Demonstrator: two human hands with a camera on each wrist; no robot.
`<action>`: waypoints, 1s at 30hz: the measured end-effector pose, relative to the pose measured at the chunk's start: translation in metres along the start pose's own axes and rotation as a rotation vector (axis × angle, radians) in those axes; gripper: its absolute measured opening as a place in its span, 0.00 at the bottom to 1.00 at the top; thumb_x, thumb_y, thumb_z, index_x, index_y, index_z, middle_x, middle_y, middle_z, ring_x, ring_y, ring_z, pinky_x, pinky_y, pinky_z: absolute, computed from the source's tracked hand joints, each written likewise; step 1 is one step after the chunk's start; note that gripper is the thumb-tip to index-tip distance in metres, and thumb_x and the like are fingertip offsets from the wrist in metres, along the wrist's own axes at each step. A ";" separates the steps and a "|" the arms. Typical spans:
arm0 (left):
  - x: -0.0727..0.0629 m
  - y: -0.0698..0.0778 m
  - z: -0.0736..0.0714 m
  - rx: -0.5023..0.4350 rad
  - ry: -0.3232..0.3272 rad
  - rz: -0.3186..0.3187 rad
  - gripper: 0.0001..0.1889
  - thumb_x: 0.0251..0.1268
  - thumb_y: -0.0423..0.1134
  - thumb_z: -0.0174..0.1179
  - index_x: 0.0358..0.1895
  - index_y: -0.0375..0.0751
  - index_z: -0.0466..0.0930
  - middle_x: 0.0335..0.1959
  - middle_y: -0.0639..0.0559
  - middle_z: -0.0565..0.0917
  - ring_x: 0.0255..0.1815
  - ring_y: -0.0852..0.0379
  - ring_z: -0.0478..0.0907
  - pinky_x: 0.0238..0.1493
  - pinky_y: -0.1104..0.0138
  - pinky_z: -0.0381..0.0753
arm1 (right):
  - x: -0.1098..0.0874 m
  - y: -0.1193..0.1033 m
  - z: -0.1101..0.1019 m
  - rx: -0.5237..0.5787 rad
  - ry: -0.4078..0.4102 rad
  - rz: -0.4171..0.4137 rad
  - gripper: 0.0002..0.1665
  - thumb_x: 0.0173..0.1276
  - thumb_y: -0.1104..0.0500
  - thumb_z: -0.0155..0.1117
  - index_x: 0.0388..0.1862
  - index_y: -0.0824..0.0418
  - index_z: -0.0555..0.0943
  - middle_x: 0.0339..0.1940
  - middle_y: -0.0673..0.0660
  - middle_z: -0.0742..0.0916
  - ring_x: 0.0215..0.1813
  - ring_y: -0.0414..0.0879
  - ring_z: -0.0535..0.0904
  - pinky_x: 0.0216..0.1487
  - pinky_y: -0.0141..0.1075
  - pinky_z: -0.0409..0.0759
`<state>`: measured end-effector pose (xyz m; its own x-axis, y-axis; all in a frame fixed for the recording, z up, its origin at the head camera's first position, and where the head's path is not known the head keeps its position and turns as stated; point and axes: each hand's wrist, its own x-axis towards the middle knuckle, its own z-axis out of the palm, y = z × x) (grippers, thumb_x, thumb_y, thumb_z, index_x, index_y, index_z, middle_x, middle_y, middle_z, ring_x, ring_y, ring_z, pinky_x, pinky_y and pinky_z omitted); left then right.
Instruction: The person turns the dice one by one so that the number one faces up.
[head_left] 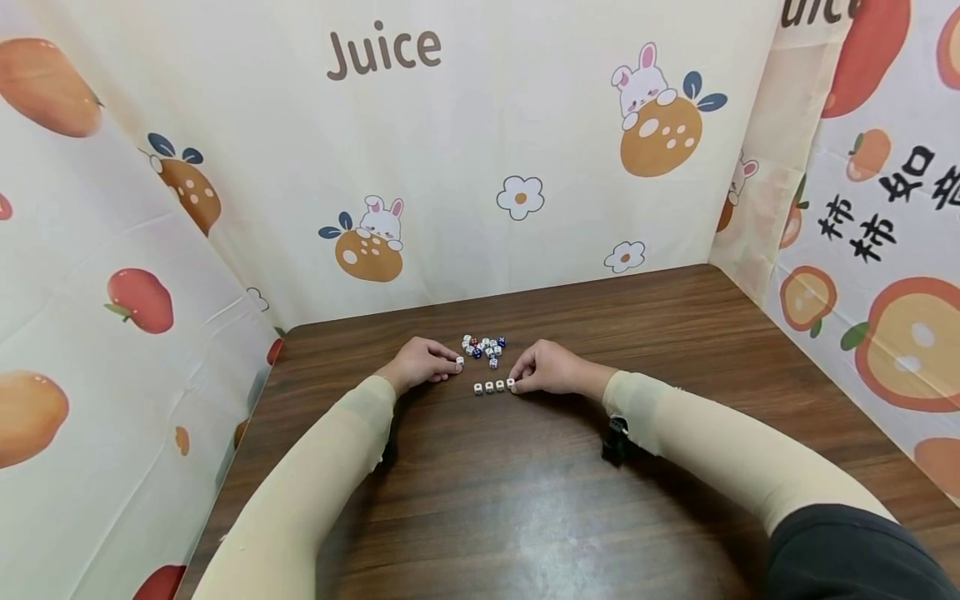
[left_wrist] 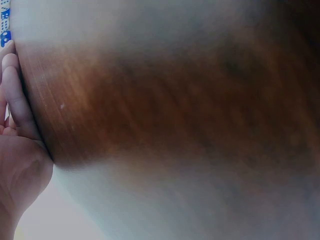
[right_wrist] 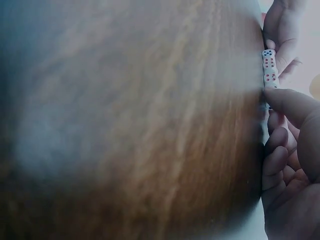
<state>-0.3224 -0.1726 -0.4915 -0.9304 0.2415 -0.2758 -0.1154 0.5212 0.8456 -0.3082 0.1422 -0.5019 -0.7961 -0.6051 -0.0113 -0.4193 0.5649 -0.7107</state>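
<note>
My left hand pinches a white die between thumb and fingertips, left of a loose cluster of dice. With thumb and forefinger my right hand grips another white die, at the right end of a short row. Three more white dice stand in that row, side by side with small gaps. In the right wrist view, the thumb lies against the row, where red and blue pips show. The left wrist view catches only part of the left hand at its edge.
Behind the row lies the cluster of several white dice, with a red die and blue dice among them. One die sits nearer the row. The brown wooden table meets printed curtains at its back and sides.
</note>
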 end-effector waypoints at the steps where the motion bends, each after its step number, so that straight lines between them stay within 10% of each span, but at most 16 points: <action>1: 0.000 0.000 0.000 0.000 -0.001 0.000 0.11 0.73 0.36 0.79 0.54 0.35 0.96 0.46 0.48 0.96 0.31 0.65 0.85 0.36 0.73 0.89 | 0.000 0.000 0.000 0.000 -0.001 0.002 0.04 0.68 0.59 0.85 0.41 0.56 0.99 0.22 0.42 0.87 0.28 0.33 0.77 0.35 0.29 0.76; 30: 0.004 -0.006 -0.001 0.024 0.004 0.014 0.12 0.72 0.38 0.81 0.52 0.37 0.97 0.46 0.48 0.96 0.31 0.65 0.86 0.36 0.72 0.89 | 0.001 -0.001 0.001 -0.002 -0.020 0.009 0.05 0.68 0.60 0.85 0.42 0.56 0.98 0.21 0.41 0.85 0.26 0.34 0.75 0.35 0.29 0.75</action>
<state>-0.3256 -0.1760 -0.4970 -0.9331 0.2460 -0.2624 -0.0941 0.5373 0.8382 -0.3087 0.1405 -0.5021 -0.7910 -0.6109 -0.0320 -0.4130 0.5718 -0.7089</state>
